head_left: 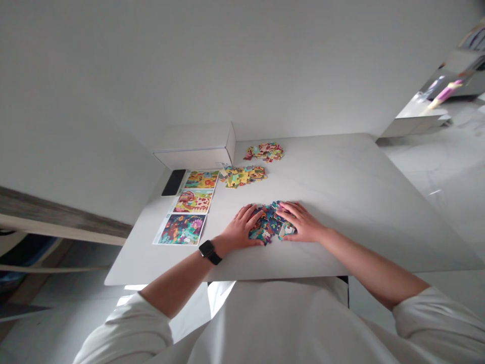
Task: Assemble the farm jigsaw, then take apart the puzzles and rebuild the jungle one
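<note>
A heap of dark blue and multicoloured jigsaw puzzle pieces [268, 222] lies near the table's front edge. My left hand [242, 227] rests against the heap's left side, fingers spread and partly over the pieces. On the opposite side my right hand [303, 222] touches the heap, its fingers apart too. Neither hand grips a piece that I can make out. Left of the hands, a dark underwater-looking picture card [182, 229] lies flat. Above it are a farm picture card [192, 201] and a yellow picture card with a lion [202, 179].
Behind the hands lie a yellow heap of puzzle pieces [243, 176] and a red-and-pink heap of puzzle pieces [265, 151]. A white box [197, 146] stands against the wall at the back left. A black phone [174, 182] lies beside the cards on the white table [341, 177].
</note>
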`<state>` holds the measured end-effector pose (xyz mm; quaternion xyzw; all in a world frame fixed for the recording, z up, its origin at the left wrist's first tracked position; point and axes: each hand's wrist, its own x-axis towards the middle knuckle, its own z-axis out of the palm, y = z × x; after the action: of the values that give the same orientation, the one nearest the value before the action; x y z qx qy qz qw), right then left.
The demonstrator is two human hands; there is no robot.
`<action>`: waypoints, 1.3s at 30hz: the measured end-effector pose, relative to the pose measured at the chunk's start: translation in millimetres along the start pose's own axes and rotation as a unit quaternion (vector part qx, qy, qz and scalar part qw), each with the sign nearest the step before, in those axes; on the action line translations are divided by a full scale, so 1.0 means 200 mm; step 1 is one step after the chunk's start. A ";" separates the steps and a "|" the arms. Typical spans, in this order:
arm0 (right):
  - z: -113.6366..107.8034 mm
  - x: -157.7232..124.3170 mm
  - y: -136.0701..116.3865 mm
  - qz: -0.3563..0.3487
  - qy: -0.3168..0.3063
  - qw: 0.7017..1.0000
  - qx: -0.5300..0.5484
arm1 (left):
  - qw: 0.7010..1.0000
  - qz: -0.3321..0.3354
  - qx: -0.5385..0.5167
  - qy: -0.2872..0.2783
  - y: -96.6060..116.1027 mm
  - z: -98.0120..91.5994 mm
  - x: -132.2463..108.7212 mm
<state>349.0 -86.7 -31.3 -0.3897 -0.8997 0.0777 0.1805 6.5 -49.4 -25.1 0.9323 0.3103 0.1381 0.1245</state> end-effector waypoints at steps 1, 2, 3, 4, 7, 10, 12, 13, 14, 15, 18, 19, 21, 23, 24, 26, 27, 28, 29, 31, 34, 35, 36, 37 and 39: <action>0.00 0.01 0.01 0.002 0.004 1.000 -0.001 | 1.000 -0.001 0.000 0.000 0.00 0.01 0.02; -0.01 0.01 0.03 0.004 0.007 1.000 -0.002 | 1.000 -0.002 0.001 -0.001 0.00 0.01 0.05; -0.02 0.02 0.05 0.008 0.010 1.000 -0.004 | 1.000 -0.002 0.001 -0.001 0.00 0.02 0.08; -0.03 0.02 0.08 0.012 0.012 1.000 -0.007 | 1.000 -0.001 0.002 -0.002 0.00 0.03 0.12; -0.07 0.01 0.19 0.026 0.017 0.999 -0.018 | 1.000 0.002 0.005 -0.004 -0.01 0.07 0.27; -0.12 0.00 0.34 0.042 0.018 0.998 -0.030 | 1.000 0.005 0.008 -0.009 -0.02 0.11 0.47; -0.15 -0.01 0.46 0.056 0.020 0.997 -0.041 | 1.000 0.009 0.009 -0.015 -0.04 0.14 0.63; -0.16 -0.01 0.53 0.064 0.021 0.997 -0.047 | 1.000 0.011 0.008 -0.016 -0.06 0.15 0.71; -0.17 -0.01 0.59 0.072 0.021 0.996 -0.051 | 1.000 0.013 0.007 -0.018 -0.08 0.16 0.78; -0.18 -0.01 0.65 0.080 0.020 0.995 -0.055 | 1.000 0.015 0.007 -0.018 -0.10 0.17 0.86; -0.21 0.04 0.82 0.096 0.016 0.993 -0.063 | 1.000 0.014 0.008 -0.022 -0.18 0.17 1.05; -0.22 0.06 0.87 0.096 0.014 0.993 -0.064 | 1.000 0.011 0.009 -0.024 -0.20 0.17 1.10; -0.24 0.12 0.96 0.092 0.010 0.994 -0.064 | 1.000 0.002 0.008 -0.025 -0.26 0.16 1.17; -0.25 0.17 1.02 0.085 0.009 0.995 -0.060 | 1.000 -0.007 0.006 -0.022 -0.30 0.16 1.21; -0.25 0.20 1.04 0.082 0.009 0.995 -0.057 | 1.000 -0.010 0.003 -0.019 -0.31 0.16 1.22; -0.25 0.23 1.07 0.080 0.008 0.996 -0.050 | 1.000 -0.009 -0.003 -0.010 -0.33 0.16 1.23; -0.25 0.24 1.08 0.079 0.007 0.996 -0.046 | 1.000 -0.006 -0.007 -0.006 -0.34 0.16 1.23; -0.25 0.25 1.09 0.078 0.006 0.996 -0.041 | 1.000 -0.002 -0.011 -0.001 -0.34 0.17 1.22; -0.25 0.25 1.08 0.075 0.005 0.997 -0.036 | 1.000 0.002 -0.014 0.002 -0.34 0.17 1.22; -0.25 0.24 1.08 0.069 0.005 0.997 -0.027 | 1.000 0.007 -0.015 0.006 -0.34 0.19 1.21; -0.27 0.23 1.08 0.061 0.007 0.998 -0.019 | 1.000 0.007 -0.010 0.005 -0.34 0.21 1.21; -0.27 0.23 1.08 0.060 0.009 0.998 -0.014 | 1.000 0.005 -0.011 0.005 -0.34 0.21 1.22; -0.28 0.23 1.08 0.059 0.013 0.998 -0.009 | 1.000 0.003 -0.014 0.008 -0.33 0.20 1.22; -0.29 0.23 1.08 0.062 0.020 0.998 -0.005 | 1.000 0.001 -0.018 0.014 -0.33 0.19 1.22; -0.32 0.21 1.08 0.078 0.043 0.996 -0.002 | 0.999 -0.006 -0.031 0.040 -0.32 0.16 1.21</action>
<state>493.4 91.1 -21.5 -0.4622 -0.8580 0.0726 0.2119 168.5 143.2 -30.5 0.9197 0.3166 0.1838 0.1419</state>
